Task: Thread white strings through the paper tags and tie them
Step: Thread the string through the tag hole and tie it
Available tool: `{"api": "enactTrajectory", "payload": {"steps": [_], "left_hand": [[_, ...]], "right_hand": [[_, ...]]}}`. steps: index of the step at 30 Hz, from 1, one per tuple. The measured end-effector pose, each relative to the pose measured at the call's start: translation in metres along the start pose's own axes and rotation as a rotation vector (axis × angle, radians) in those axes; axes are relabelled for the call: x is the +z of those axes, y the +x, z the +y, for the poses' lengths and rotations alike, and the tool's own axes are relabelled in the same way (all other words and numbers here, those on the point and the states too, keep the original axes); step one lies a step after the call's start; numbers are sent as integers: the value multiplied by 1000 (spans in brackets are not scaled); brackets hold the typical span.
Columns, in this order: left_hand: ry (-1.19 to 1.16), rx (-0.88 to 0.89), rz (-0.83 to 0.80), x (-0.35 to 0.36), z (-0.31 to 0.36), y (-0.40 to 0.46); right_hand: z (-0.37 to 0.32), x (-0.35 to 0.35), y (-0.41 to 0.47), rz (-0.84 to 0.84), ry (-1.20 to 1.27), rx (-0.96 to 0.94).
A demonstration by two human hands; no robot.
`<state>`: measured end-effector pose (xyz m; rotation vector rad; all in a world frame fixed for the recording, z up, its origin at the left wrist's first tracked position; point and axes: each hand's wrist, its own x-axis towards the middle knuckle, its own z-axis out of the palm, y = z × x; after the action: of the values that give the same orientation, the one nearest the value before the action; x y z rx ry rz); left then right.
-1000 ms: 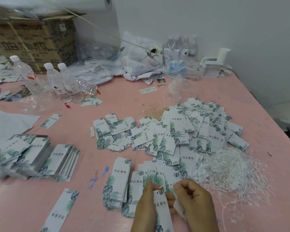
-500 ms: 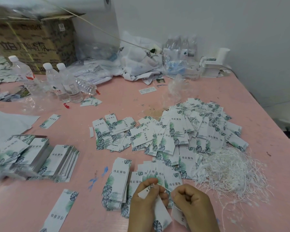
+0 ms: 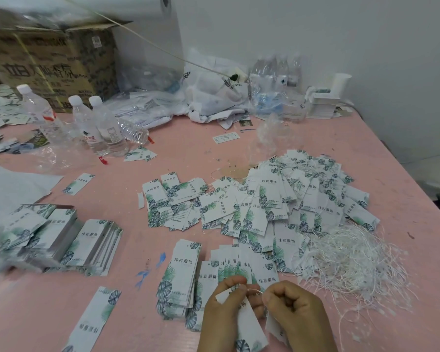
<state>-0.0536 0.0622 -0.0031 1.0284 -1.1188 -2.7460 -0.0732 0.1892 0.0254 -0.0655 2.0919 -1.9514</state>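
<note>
Down at the near edge of the pink surface (image 3: pixel 239 148), the left hand (image 3: pixel 224 308) pinched the top end of one paper tag (image 3: pixel 249 329) between thumb and curled fingers (image 3: pixel 235 282). That tag was a long white card with dark printed characters down its middle and a teal leaf print at its lower end, hanging down and tilted between the two hands. The right hand (image 3: pixel 297 313) was closed, its fingers curled round a thin white string (image 3: pixel 255 290) that arched across the short gap to the tag's top; whether the string passed through a hole could not be made out.

Just behind the hands lay a fanned row of loose tags (image 3: pixel 241 262) and a neat stack of tags (image 3: pixel 182 273), all bearing the same green and teal leaf pattern. Farther back spread a large heap of tags (image 3: pixel 277 199), some with fine strings showing among them. To the right of the hands sat a tangled pile of white strings (image 3: pixel 351 262), touching the heap's edge. More stacked tags (image 3: pixel 61 240) stood at the left, and water bottles (image 3: pixel 97 125) and a cardboard box (image 3: pixel 51 64) stood at the far side.
</note>
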Motion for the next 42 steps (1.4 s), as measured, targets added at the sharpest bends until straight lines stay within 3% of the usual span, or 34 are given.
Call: {"api": "enactTrajectory", "payload": {"steps": [4,10,14,20,31,36,39,42], "left_hand": [[45,19,3,-4,-2,1],[79,94,42,-6,-2,1],[162,140,41,-2,-1,-6],[267,187,22,3,3,-17],[424,223,10,0,3,-15],[449,250,-8,4,6,-21],[470,258,-29,7,9,-25],[471,245,-52,6,11,-25]], "right_hand": [[1,-1,0,30,29,3],[15,-6,3,52,-149,-13],[22,-6,3,138,-320,-131],[28,0,5,52,-509,-242],[27,2,3,124,-635,-544],[33,5,5,207,-502,-394],[34,7,8,158,-240,-159],[29,10,8,118,-123,-108]]}}
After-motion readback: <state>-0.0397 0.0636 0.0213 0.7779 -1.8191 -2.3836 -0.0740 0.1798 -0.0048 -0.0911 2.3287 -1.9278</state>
